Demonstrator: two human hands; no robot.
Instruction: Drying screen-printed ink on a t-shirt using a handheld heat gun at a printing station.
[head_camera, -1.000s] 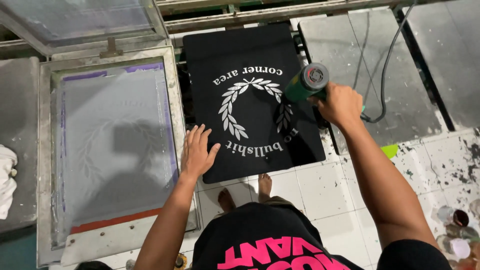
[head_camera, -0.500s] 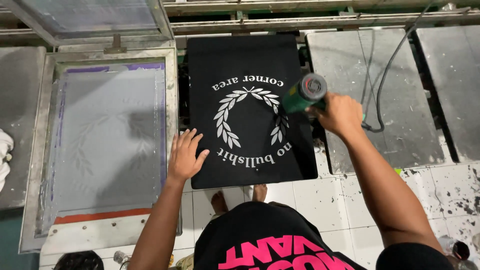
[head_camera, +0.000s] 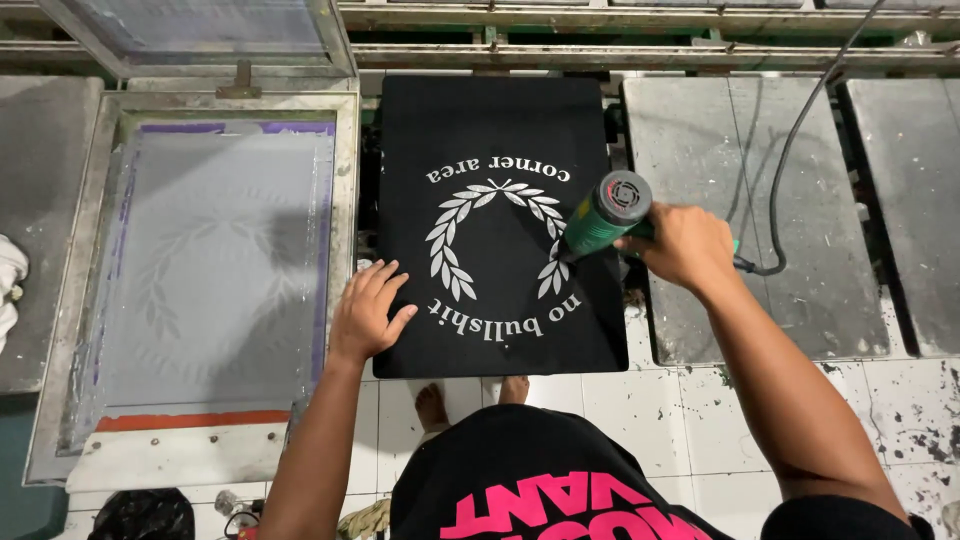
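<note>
— Judging by its look, the green heat gun is stiff plastic and fairly light, best held by its handle, where the right hand has its fingers wrapped tight; the nozzle end hovers over the white wreath print.

— And the black fabric?

— Soft, thin, likely to slide, lying flat on its pallet. The left hand presses its lower left corner, fingers spread flat, gripping nothing, forearm stretched forward beside the screen frame.
</note>
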